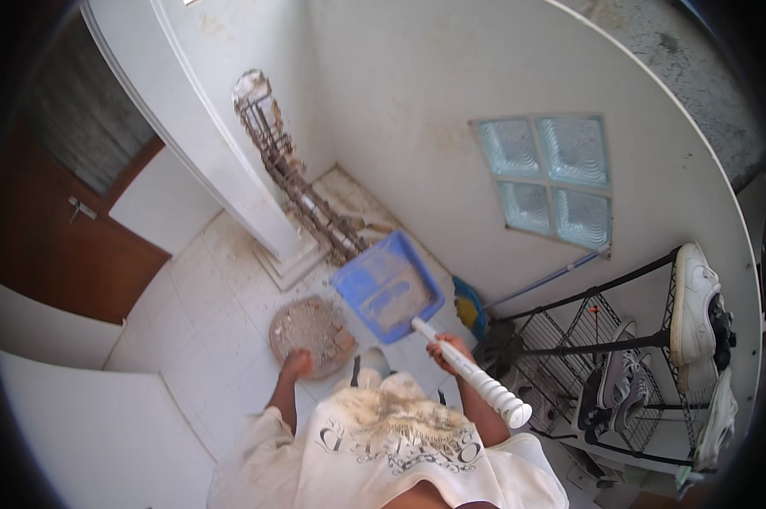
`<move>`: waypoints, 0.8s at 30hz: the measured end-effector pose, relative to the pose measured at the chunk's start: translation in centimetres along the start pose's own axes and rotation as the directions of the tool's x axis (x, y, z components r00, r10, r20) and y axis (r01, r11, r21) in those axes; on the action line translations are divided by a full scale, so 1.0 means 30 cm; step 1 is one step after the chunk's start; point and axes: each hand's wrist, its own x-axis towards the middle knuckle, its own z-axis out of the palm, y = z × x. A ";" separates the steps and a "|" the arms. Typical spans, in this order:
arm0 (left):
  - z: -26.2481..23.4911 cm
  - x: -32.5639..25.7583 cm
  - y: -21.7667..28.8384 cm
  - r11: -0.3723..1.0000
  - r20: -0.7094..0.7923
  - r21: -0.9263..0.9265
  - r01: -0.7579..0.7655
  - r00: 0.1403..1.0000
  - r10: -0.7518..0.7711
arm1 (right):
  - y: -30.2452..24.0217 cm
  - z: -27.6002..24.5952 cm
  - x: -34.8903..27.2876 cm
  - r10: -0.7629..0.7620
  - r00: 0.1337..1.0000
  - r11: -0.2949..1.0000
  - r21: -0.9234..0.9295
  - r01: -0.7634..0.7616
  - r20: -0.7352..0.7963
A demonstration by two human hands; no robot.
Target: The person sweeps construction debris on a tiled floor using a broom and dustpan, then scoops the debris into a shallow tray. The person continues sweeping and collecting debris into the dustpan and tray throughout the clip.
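The right hand (449, 349) grips the white handle of a blue dustpan (389, 286), held just right of a round rubble pile (312, 332). The left hand (297, 363) touches that pile's near edge; I cannot tell how its fingers are set.

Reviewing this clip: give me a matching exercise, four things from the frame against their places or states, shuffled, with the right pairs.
Things:
1. blue dustpan
2. round bucket of rubble
3. white sneaker
4. glass-block window

Places or states:
A. set in the white wall
B. on the black wire rack, at the right
C. on the tiled floor, left hand at its rim
D. held up by its white handle in the right hand, dust in its tray

Pairs: 1-D, 2-C, 3-B, 4-A
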 end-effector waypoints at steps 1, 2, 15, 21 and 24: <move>-0.006 0.019 0.060 0.999 -0.009 -0.027 0.023 1.000 -0.023 | 0.004 0.024 -0.039 -0.097 0.995 0.995 -0.030 0.096 -0.023; -0.003 0.038 0.107 0.996 -0.047 -0.069 0.058 0.997 -0.062 | -0.005 0.060 -0.068 -0.143 0.990 0.989 -0.037 0.142 -0.018; 0.024 0.130 0.071 0.835 0.080 -0.081 0.545 0.838 -0.539 | -0.397 0.335 -0.199 -0.372 0.862 0.928 -0.111 0.356 -0.343; -0.028 0.255 0.333 0.902 -0.038 -0.218 0.372 0.921 -0.388 | -0.598 0.417 -0.274 -0.043 0.969 0.995 0.073 0.062 -0.244; -0.029 0.283 0.456 0.933 -0.135 -0.251 0.257 0.946 -0.296 | -0.726 0.470 -0.288 0.060 0.958 0.998 0.023 -0.056 -0.281</move>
